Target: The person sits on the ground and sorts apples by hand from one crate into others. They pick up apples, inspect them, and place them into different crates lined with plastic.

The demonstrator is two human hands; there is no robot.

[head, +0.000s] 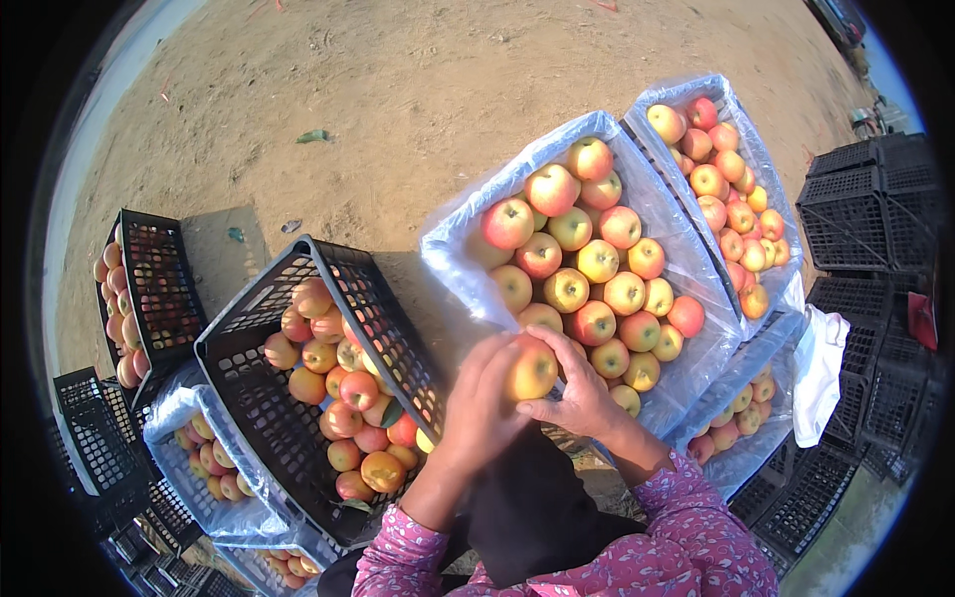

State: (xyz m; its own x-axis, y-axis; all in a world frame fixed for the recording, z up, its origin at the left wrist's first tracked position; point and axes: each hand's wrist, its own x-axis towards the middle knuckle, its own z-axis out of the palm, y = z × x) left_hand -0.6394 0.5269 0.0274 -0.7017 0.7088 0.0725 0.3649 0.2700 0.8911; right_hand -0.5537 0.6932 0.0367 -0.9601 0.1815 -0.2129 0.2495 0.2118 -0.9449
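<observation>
My left hand (481, 399) and my right hand (578, 384) hold one red-yellow apple (532, 367) between them, above my lap. Just beyond it stands a crate with a clear plastic liner (675, 246), with many apples (597, 261) lying in it. On the left, a black plastic crate (261, 410) leans tilted, with loose apples (358, 392) gathered along its right side and a green leaf (392, 412) among them. The palm sides of both hands are hidden.
Another lined crate of apples (735, 216) stands at the right, with a white bag (819, 373) near it. Stacked black crates (850, 216) line the far right. More crates (164, 291) stand at the left. Sandy ground (358, 89) lies beyond.
</observation>
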